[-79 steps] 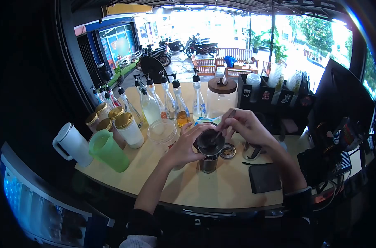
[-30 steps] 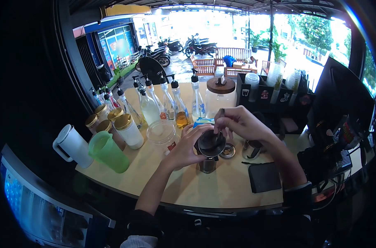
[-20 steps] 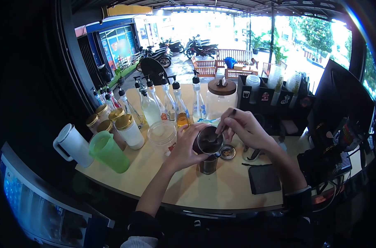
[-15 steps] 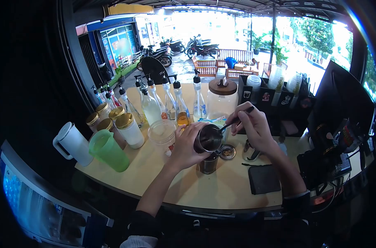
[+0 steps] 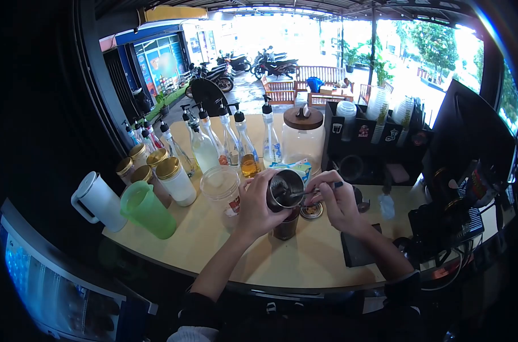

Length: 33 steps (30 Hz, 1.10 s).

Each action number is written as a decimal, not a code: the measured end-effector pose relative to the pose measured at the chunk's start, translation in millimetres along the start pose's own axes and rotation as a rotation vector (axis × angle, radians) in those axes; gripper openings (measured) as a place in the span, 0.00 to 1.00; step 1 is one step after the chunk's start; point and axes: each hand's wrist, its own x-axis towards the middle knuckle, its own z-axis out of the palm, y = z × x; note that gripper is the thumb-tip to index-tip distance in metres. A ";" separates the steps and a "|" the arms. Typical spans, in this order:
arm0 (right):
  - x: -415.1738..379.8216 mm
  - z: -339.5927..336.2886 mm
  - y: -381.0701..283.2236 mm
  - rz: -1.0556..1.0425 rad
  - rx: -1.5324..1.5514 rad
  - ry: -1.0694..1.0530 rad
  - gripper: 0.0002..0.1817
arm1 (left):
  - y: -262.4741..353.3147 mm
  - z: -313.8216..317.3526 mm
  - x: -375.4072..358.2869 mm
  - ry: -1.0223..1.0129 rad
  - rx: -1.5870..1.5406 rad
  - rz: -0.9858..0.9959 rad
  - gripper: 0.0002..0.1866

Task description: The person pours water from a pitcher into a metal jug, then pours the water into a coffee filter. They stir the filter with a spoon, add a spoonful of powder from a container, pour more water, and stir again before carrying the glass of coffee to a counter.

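My left hand (image 5: 254,206) is wrapped round a metal cup (image 5: 285,181), holding it tilted with its mouth toward me. Dark matter shows inside. In my right hand (image 5: 340,206) is a spoon (image 5: 299,194), its end reaching into the cup. Directly below the cup stands a dark-filled glass jar (image 5: 285,228), its upper part partly covered by the cup and my fingers. A round metal lid (image 5: 312,210) lies beside the jar. Left of my left hand is a clear plastic tub (image 5: 220,185). A light blue and green packet (image 5: 296,166) sits behind the cup.
Several pump bottles (image 5: 249,153) line the back, beside a wooden-lidded jar (image 5: 302,142). Gold-lidded jars (image 5: 177,182), a green pitcher (image 5: 149,210) and a white pitcher (image 5: 99,200) stand left. A dark cloth (image 5: 358,251) lies right, below a black cup holder (image 5: 364,139).
My right hand has moved down and inward, laying the spoon flatter, with its end deeper in the cup. The cup has shifted slightly up and left. The view has shifted a little.
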 end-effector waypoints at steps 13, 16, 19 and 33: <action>-44.8 -34.2 23.5 -0.075 0.059 0.408 0.12 | -3.7 -1.4 1.1 0.010 -0.181 -0.191 0.40; -72.2 -29.9 58.9 0.036 0.010 0.343 0.08 | -4.8 -0.8 1.1 0.013 -0.263 -0.217 0.39; -93.6 -16.6 77.6 0.215 0.046 0.299 0.06 | 0.0 -4.7 2.6 -0.026 -0.245 -0.245 0.40; -129.9 1.9 104.7 0.233 -0.431 -0.024 0.12 | -1.9 -1.6 -2.5 -0.090 -0.340 -0.325 0.41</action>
